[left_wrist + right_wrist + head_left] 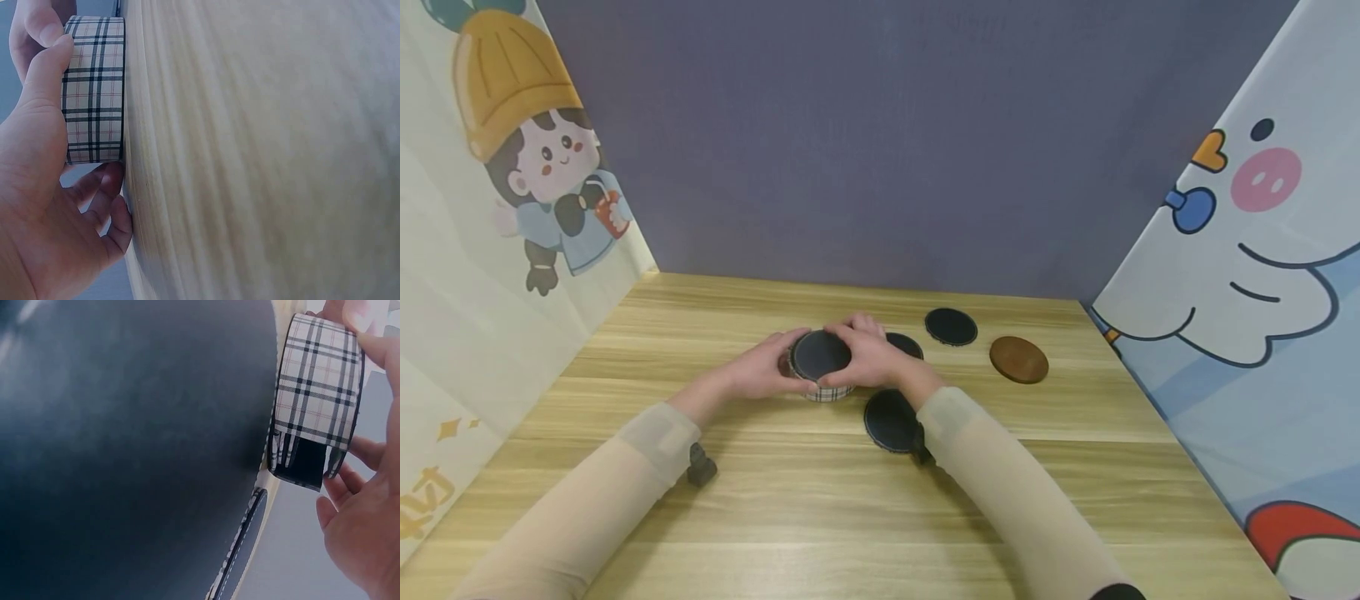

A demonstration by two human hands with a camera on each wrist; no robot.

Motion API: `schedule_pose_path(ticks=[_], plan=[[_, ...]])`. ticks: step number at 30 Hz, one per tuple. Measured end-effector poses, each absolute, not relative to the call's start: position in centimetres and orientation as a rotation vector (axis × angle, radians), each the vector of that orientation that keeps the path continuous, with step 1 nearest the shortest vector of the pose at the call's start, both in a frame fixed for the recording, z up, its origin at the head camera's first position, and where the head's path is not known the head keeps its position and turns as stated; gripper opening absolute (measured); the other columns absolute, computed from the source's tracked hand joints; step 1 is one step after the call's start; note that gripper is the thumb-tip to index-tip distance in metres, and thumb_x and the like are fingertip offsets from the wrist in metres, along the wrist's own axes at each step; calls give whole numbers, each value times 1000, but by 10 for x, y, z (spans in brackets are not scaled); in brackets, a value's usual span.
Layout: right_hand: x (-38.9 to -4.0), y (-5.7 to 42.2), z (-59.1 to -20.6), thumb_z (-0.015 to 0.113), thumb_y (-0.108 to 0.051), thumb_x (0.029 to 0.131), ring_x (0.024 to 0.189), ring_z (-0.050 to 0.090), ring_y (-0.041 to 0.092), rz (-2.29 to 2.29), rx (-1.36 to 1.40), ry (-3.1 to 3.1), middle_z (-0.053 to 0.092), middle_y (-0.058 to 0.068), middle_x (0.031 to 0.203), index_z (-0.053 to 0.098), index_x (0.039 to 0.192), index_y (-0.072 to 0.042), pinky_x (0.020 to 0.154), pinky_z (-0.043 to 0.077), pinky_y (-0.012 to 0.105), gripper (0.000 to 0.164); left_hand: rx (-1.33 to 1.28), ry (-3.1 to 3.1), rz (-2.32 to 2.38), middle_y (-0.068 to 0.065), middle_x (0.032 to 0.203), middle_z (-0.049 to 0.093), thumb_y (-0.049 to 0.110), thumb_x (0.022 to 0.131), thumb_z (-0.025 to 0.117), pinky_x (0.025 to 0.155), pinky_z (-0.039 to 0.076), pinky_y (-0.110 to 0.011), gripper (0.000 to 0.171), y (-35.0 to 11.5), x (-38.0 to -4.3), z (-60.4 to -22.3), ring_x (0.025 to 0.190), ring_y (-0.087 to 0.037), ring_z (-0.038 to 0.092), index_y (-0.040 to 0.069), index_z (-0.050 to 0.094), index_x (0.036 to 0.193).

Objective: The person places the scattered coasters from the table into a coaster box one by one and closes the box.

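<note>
A round holder with a black top and a cream, black and red plaid side stands on the table between both hands. My left hand grips its left side, the thumb along the near edge. From the right, my right hand holds it, thumb and fingers around the rim. In the left wrist view the plaid side rests upright on the wood, with both thumbs meeting at its upper edge. A dark cut-out shows in the holder's wall in the right wrist view; its contents are hard to make out.
Black round coasters lie right of the holder: one at the back, one partly behind my right hand, one under the right wrist. A brown disc lies farther right. A grey panel closes off the back.
</note>
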State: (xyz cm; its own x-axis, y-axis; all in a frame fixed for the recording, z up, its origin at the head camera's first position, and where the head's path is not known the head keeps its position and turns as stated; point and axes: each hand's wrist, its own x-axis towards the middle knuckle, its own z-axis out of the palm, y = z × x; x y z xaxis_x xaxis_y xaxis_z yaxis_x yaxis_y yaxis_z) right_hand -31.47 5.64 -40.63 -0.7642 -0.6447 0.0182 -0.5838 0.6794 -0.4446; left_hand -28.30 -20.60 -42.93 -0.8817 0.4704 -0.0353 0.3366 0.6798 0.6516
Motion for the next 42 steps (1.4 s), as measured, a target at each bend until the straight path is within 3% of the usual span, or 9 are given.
schedule_pose_path(ticks=[15, 23, 33, 42], plan=[[-317, 58, -404, 83, -62, 88, 152, 34, 33, -651, -1014, 2709, 41, 11, 164, 43, 170, -20, 131, 27, 62, 100, 646, 2667, 1000, -30, 165, 38, 57, 95, 83, 117, 52, -61, 113, -206, -282, -429, 142, -45, 57, 12, 19, 176], [-313, 75, -402, 77, -64, 94, 154, 39, 33, -692, -1000, 2716, 44, 8, 164, 45, 168, -29, 124, 41, 67, 87, 659, 2693, 992, -29, 162, 42, 57, 94, 84, 115, 53, -62, 112, -204, -284, -430, 137, -43, 60, 12, 22, 176], [-301, 111, -399, 74, -52, 101, 156, 42, 37, -735, -1050, 2705, 48, 12, 165, 51, 164, -20, 128, 39, 64, 75, 653, 2708, 1010, -31, 161, 44, 54, 90, 89, 120, 48, -69, 114, -203, -284, -429, 141, -50, 58, 13, 25, 175], [-286, 150, -407, 73, -45, 105, 138, 53, 32, -692, -1053, 2653, 53, 14, 154, 53, 163, -17, 118, 49, 57, 68, 660, 2725, 984, -34, 160, 44, 55, 89, 90, 118, 49, -71, 117, -204, -285, -431, 138, -53, 59, 12, 24, 175]])
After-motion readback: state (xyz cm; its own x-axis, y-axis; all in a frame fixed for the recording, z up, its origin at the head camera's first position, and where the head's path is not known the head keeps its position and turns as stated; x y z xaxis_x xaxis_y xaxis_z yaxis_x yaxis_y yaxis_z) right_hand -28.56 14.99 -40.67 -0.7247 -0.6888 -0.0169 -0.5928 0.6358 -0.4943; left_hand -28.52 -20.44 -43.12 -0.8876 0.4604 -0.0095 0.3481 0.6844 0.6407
